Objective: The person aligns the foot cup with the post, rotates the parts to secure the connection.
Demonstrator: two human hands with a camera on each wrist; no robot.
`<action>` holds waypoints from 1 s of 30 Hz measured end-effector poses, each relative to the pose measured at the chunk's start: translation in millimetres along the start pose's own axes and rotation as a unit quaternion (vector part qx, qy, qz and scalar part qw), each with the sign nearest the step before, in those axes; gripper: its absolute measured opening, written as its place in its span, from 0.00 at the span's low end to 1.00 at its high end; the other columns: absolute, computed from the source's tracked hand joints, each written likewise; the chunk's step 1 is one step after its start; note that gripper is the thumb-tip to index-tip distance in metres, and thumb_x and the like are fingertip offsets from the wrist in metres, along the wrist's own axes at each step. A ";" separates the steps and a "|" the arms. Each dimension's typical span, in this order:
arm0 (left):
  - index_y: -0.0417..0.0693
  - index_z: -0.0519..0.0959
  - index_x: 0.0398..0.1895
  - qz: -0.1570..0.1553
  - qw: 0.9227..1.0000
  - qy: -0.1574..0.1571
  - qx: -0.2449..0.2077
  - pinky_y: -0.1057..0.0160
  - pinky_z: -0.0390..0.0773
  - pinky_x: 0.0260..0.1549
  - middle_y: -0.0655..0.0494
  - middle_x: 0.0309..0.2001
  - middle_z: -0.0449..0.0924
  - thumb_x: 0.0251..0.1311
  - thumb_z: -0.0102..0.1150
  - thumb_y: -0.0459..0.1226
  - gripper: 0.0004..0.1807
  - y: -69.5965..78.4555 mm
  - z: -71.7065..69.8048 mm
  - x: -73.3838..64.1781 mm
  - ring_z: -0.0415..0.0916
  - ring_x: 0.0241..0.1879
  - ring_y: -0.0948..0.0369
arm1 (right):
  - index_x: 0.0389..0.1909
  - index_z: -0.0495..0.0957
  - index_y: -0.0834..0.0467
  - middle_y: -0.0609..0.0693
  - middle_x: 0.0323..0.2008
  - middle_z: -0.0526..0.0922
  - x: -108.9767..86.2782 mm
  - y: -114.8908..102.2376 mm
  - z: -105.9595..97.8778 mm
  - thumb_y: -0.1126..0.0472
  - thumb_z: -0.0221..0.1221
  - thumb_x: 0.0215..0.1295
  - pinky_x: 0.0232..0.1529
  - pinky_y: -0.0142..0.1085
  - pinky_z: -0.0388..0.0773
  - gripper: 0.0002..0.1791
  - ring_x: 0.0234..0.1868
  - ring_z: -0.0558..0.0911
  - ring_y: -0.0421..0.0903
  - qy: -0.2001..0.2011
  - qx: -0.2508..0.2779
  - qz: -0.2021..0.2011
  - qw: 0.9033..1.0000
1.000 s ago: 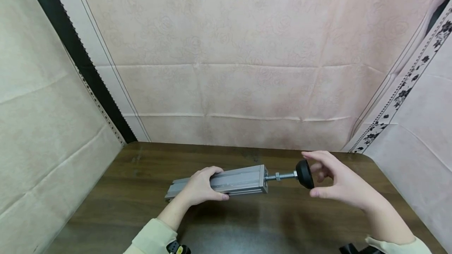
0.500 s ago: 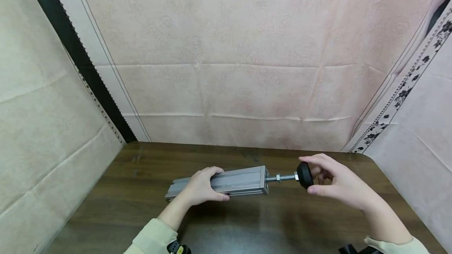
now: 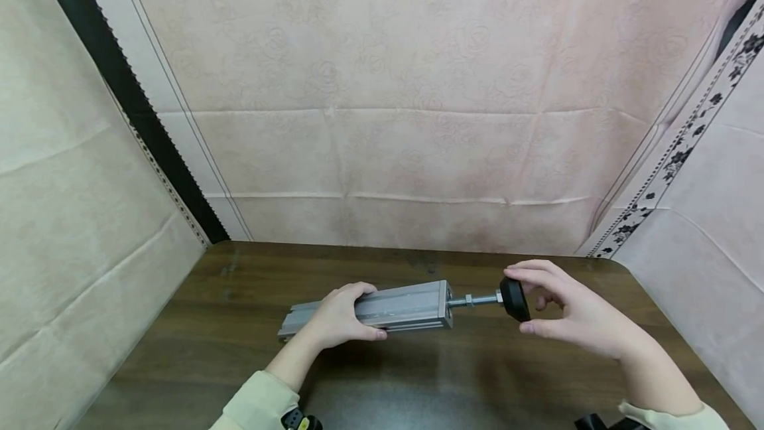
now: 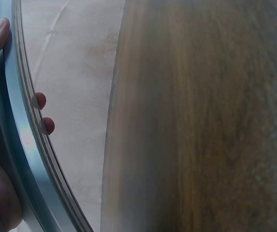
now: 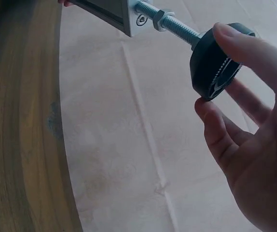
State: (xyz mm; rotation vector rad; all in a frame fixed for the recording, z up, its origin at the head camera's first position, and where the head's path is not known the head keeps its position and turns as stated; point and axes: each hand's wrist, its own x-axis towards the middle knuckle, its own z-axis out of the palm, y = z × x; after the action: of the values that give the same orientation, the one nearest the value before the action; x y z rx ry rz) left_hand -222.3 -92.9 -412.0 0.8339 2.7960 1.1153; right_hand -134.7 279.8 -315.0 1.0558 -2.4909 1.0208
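A grey aluminium profile (image 3: pixel 406 305) is held lengthwise over the table. My left hand (image 3: pixel 343 317) grips it from above, thumb on the near side; in the left wrist view two fingertips (image 4: pixel 48 125) show past the profile's far edge. From its right end a threaded rod (image 3: pixel 477 299) with a hex nut (image 5: pixel 162 19) sticks out. On the rod's outer end sits a round black levelling foot (image 3: pixel 514 298), its hollow underside facing right. My right hand (image 3: pixel 564 300) pinches the foot's rim between thumb and fingers, as the right wrist view shows.
Below lies a brown wooden table (image 3: pixel 418 383) with rounded far corners. Pale patterned cloth (image 3: pixel 382 111) hangs behind it and on both sides. A black strip (image 3: pixel 137 105) runs down the left corner of the cloth.
My right hand's fingers have shifted a little around the foot's rim, opening and closing on it. The left hand and the profile have stayed nearly still.
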 end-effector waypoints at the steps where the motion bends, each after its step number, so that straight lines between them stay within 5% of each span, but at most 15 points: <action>1: 0.54 0.74 0.54 0.001 1.000 0.000 -0.001 0.49 0.68 0.49 0.56 0.53 0.75 0.35 0.72 0.58 0.40 -0.2 0.0 0.1 0.70 0.49 0.56 | 0.63 0.67 0.58 0.46 0.52 0.70 0.5 -0.5 0.2 0.68 0.71 0.44 0.32 0.30 0.72 0.40 0.36 0.76 0.39 0.004 0.001 0.008 1.000; 8: 0.54 0.74 0.55 -0.001 1.000 -0.005 -0.006 0.50 0.69 0.47 0.57 0.53 0.74 0.35 0.70 0.62 0.41 -1.5 -0.4 -0.4 0.71 0.48 0.58 | 0.60 0.71 0.57 0.42 0.32 0.78 4.7 -1.7 2.5 0.66 0.68 0.49 0.28 0.31 0.70 0.33 0.29 0.75 0.38 0.026 -0.002 0.087 0.996; 14: 0.53 0.74 0.54 0.006 1.000 -0.003 -0.001 0.51 0.70 0.46 0.56 0.52 0.75 0.35 0.72 0.59 0.40 0.7 -1.3 -0.1 0.71 0.47 0.57 | 0.65 0.64 0.57 0.41 0.53 0.72 1.6 -0.2 -1.8 0.66 0.73 0.40 0.41 0.28 0.69 0.46 0.47 0.73 0.35 0.017 -0.023 0.041 0.999; 18: 0.52 0.74 0.53 0.011 1.000 -0.002 0.008 0.51 0.70 0.46 0.57 0.51 0.75 0.36 0.73 0.56 0.38 1.9 -0.9 0.2 0.71 0.46 0.57 | 0.65 0.62 0.60 0.44 0.58 0.67 -3.2 2.8 -3.5 0.68 0.73 0.41 0.44 0.27 0.69 0.47 0.52 0.70 0.35 -0.001 0.013 0.009 1.000; 23: 0.53 0.74 0.54 0.007 1.000 -0.008 0.004 0.51 0.70 0.47 0.57 0.52 0.75 0.36 0.73 0.57 0.38 1.9 -0.2 0.2 0.70 0.47 0.58 | 0.59 0.68 0.62 0.48 0.53 0.73 -3.2 6.1 1.9 0.73 0.71 0.40 0.38 0.28 0.70 0.40 0.45 0.75 0.37 0.019 0.028 -0.017 0.999; 30: 0.54 0.74 0.54 -0.001 1.000 -0.003 -0.003 0.51 0.69 0.47 0.57 0.52 0.75 0.35 0.71 0.60 0.39 1.7 -1.2 -0.7 0.70 0.47 0.58 | 0.57 0.72 0.59 0.43 0.37 0.77 0.4 4.0 7.0 0.71 0.69 0.44 0.29 0.30 0.70 0.34 0.31 0.76 0.38 0.067 -0.003 0.039 0.997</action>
State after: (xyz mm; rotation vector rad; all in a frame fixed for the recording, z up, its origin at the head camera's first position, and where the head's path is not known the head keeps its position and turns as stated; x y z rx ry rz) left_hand -221.1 -93.0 -410.2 0.8329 2.7876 1.1182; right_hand -137.5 276.8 -321.9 0.8637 -2.4432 1.0671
